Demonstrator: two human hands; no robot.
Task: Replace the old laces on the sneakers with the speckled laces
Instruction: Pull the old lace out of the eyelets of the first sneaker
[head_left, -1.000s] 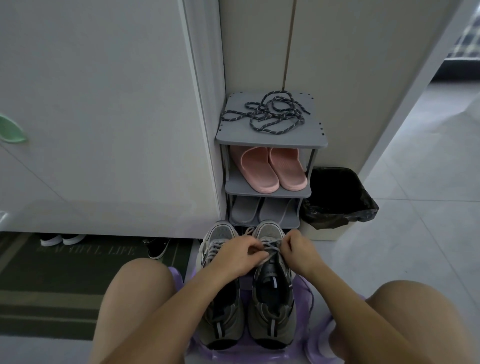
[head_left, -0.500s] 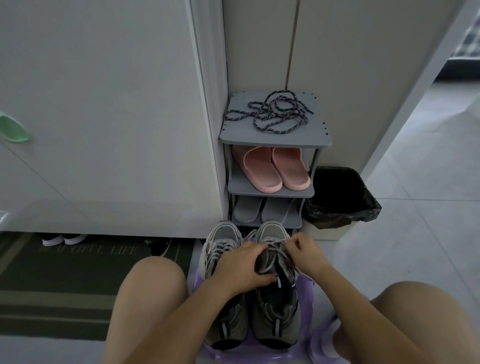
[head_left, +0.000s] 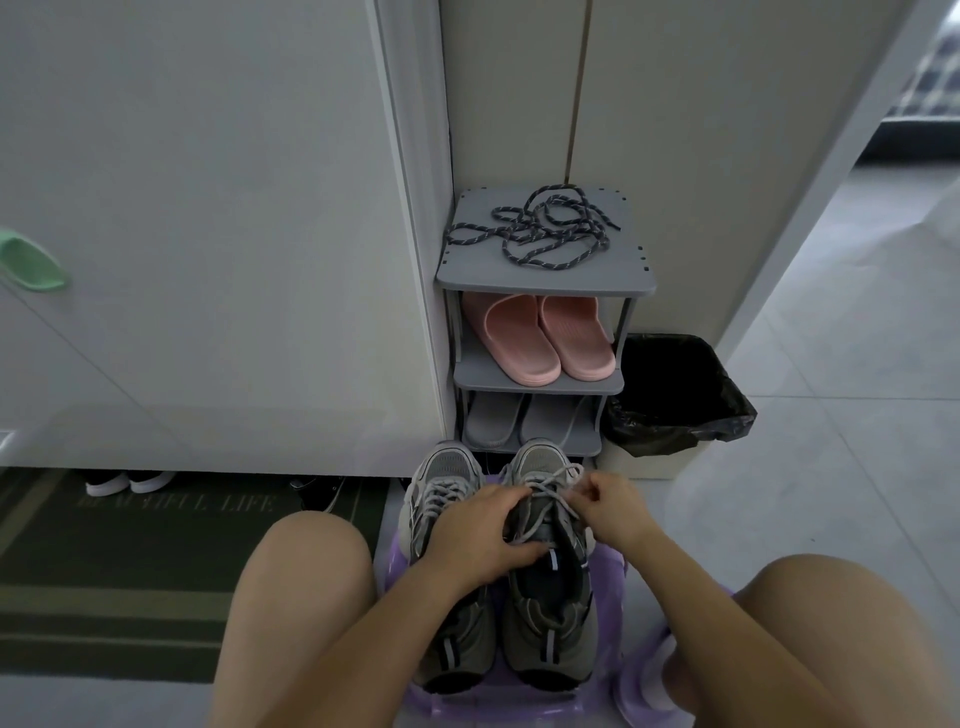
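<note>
Sneakers (head_left: 550, 639) rest under the left hand (head_left: 483, 530), which grips one steady, so the right hand (head_left: 613, 512) can pinch and loosen its old lace (head_left: 550, 480).

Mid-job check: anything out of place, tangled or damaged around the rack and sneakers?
Nothing damaged or spilled. The speckled laces lie in a loose tangle on the rack's top shelf. The right hand pinches the loosened grey lace of one sneaker; the left hand holds that sneaker.
</note>
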